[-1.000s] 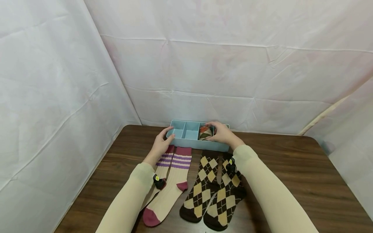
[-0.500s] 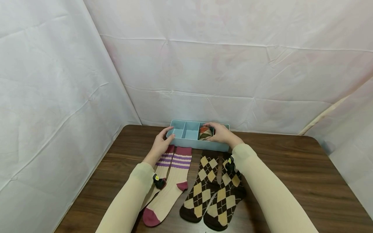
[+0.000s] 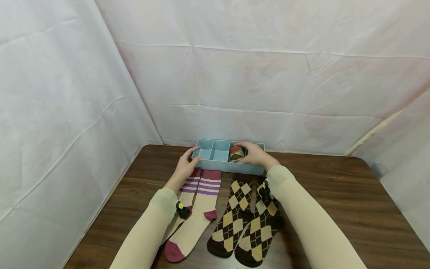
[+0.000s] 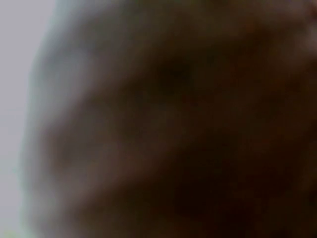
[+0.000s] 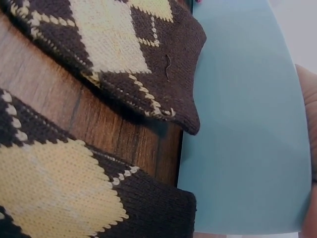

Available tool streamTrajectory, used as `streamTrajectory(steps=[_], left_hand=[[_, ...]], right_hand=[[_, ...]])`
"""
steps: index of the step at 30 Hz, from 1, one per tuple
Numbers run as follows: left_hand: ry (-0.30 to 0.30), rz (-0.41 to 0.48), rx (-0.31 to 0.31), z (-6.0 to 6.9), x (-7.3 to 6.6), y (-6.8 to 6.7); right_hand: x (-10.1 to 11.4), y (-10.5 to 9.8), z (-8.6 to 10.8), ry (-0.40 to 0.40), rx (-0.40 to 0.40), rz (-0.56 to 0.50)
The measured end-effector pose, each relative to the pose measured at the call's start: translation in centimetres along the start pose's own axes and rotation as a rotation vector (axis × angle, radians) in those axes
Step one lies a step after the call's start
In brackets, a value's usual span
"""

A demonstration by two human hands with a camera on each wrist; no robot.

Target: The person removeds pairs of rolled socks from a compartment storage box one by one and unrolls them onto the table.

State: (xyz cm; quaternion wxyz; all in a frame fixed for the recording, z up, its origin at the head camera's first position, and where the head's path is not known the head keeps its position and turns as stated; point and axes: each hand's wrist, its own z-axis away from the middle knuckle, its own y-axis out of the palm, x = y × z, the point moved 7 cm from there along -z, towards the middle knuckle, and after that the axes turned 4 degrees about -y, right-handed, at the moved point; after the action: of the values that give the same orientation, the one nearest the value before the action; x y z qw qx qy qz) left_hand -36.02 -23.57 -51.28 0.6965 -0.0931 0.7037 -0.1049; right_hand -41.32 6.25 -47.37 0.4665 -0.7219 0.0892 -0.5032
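A light-blue divided box (image 3: 231,167) stands at the table's back edge. My left hand (image 3: 183,166) holds its left end, thumb by the front rim and fingers at the end wall. My right hand (image 3: 256,155) reaches over the right part, fingers and thumb about a rolled argyle sock bundle (image 3: 236,153) in the third compartment from the left; it hides most of the rightmost compartment. The right wrist view shows the box's front wall (image 5: 242,124) and part of the hand (image 5: 309,114). The left wrist view is dark and blurred.
Cream socks (image 3: 198,216) with maroon toes and purple stripes lie flat before the box on the left. Brown argyle socks (image 3: 231,216) lie to their right, cuffs near the box's front wall. White cloth (image 3: 235,93) hangs behind the wooden table (image 3: 336,194).
My right hand has shifted very slightly leftward over the rolled socks. The left hand, the box and the flat socks look the same.
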Motion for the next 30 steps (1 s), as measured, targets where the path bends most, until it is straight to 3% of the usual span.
streamTrajectory(steps=[20, 30], left_hand=[[0.006, 0.016, -0.008, -0.12, 0.45, -0.31], [-0.010, 0.026, -0.006, 0.00, 0.48, -0.45]], right_hand=[[0.44, 0.27, -0.28, 0.002, -0.003, 0.009], [-0.04, -0.09, -0.08, -0.006, -0.072, -0.085]])
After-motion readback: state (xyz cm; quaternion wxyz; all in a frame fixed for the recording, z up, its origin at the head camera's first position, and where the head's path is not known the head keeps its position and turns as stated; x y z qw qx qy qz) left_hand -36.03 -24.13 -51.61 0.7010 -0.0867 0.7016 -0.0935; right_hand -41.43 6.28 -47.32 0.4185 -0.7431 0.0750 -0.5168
